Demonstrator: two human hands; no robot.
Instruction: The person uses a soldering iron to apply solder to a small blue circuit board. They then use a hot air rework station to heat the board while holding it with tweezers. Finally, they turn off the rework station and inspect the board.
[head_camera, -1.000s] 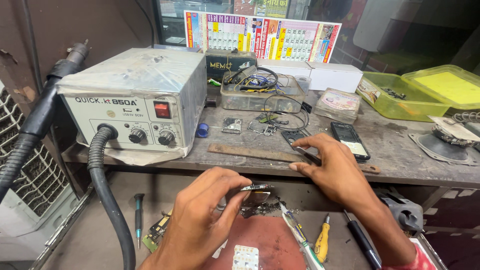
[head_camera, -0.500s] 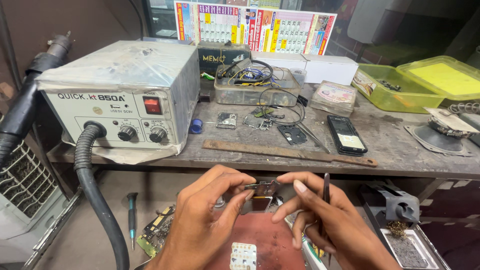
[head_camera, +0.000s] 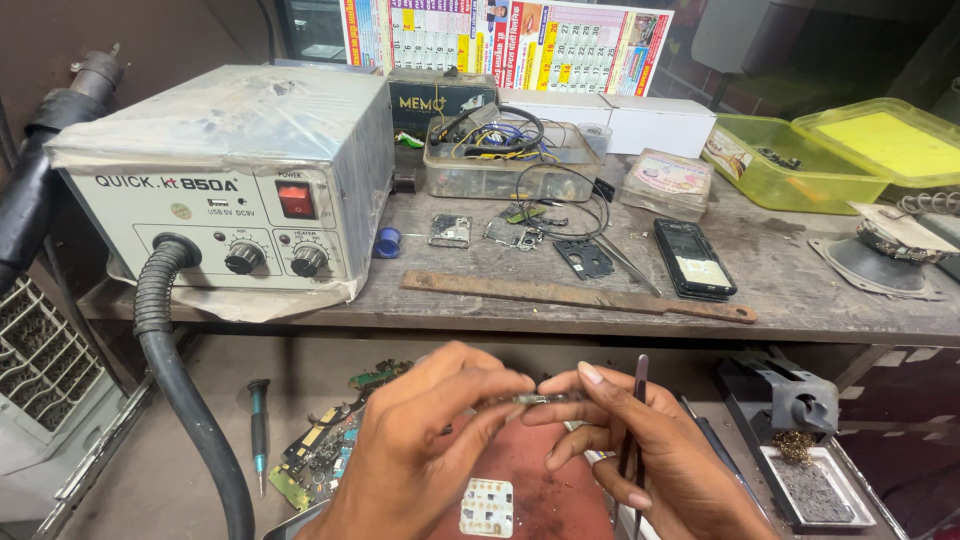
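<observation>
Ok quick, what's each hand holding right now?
Left hand: pinching one end of a small flat part.
Right hand: pinching the part's other end, with tweezers tucked in its fingers.

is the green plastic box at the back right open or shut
Open. The green box shows its inside, with small dark parts, and its yellow-green lid lies beside it.

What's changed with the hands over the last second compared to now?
The right hand left the bench top, came down with thin tweezers in its grip, and joined the left hand pinching the small board. The left hand kept its hold. The bench items stayed where they were.
</observation>
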